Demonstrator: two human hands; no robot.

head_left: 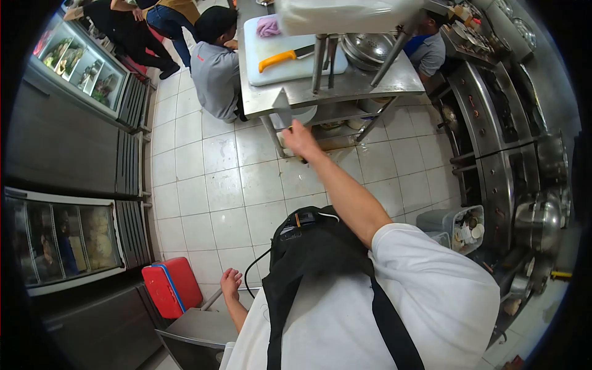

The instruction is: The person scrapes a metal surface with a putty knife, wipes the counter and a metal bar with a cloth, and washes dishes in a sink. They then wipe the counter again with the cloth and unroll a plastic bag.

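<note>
My right hand, stretched forward, grips a knife with its wide blade pointing up and away. The end of a dark handle shows below the fist. The knife is near the front edge of a steel table. On that table lies a white cutting board, with a yellow-handled knife and a crumpled pink cloth on it. My left hand hangs low at my side, fingers loosely curled and slightly apart, with nothing visible in it.
One person in grey is low at the table's left; another is at its right. Glass-door fridges line the left, near a red cooler box. Stoves and a grey bin stand right.
</note>
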